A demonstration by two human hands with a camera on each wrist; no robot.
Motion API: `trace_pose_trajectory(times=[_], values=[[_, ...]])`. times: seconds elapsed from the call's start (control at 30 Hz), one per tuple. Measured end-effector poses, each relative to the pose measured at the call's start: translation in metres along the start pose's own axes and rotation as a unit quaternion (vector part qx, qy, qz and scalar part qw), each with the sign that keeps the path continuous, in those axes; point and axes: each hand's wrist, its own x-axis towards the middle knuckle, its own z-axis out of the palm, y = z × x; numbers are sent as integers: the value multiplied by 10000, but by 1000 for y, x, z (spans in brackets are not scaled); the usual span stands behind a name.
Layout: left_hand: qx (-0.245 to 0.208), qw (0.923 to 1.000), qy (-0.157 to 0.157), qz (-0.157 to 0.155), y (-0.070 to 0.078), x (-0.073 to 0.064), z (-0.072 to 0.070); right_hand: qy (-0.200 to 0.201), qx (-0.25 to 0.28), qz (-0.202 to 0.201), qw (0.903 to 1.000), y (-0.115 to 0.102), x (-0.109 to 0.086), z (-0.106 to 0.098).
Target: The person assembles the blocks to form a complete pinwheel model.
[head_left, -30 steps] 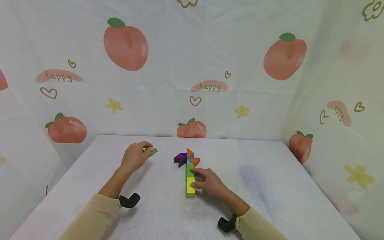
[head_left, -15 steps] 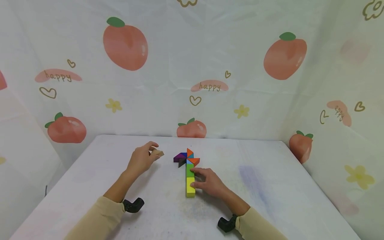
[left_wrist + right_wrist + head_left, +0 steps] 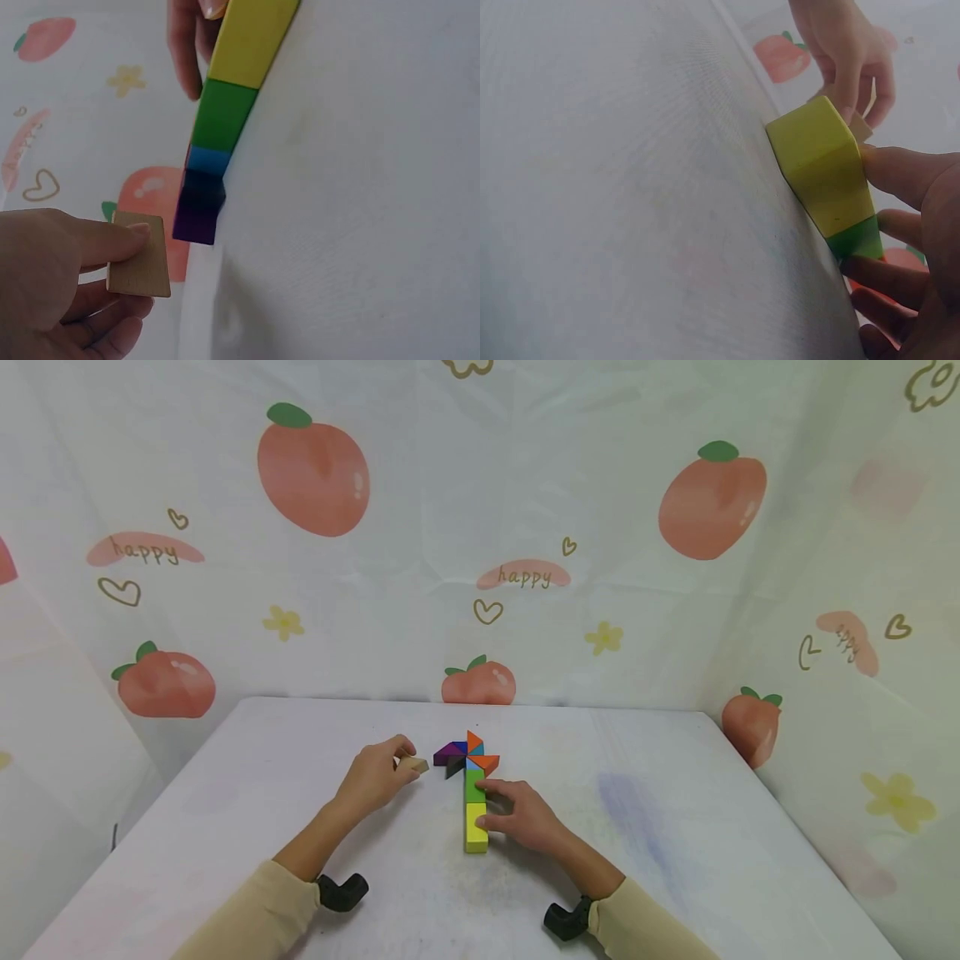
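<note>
My left hand (image 3: 372, 779) pinches a plain wooden block (image 3: 141, 259) between thumb and fingers, held just left of a pinwheel shape laid out in coloured blocks. That shape has orange (image 3: 488, 763), purple (image 3: 448, 752), black (image 3: 455, 766) and blue pieces meeting at a centre. Below it a green block (image 3: 472, 787) and a yellow block (image 3: 476, 837) line up end to end as a stem. Against the stem's right side rests my right hand (image 3: 529, 818), thumb at the yellow block and index finger at the green one, fingers loosely extended.
The blocks lie on a white-covered table (image 3: 675, 877) with faint bluish smudges. A white cloth backdrop (image 3: 420, 485) printed with fruit and hearts rises behind it and along the sides. Black wrist devices (image 3: 344, 892) sit at both cuffs.
My left hand has moved right and slightly nearer with the wooden block, closing in on the pinwheel's left side. My right hand and the coloured blocks have stayed put.
</note>
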Motion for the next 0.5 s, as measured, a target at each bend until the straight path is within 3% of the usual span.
trace_pose_trajectory(times=[0.13, 0.33, 0.5], values=[[67, 9999, -89, -100, 4, -1, 8, 8, -25, -1, 10000, -1, 0, -1], [172, 9996, -209, -6, 7, 1, 19, 47, -62, 87, 9999, -2, -1, 0], [245, 9986, -440, -165, 12, 3, 27, 59, -16, 95, 9999, -1, -1, 1]])
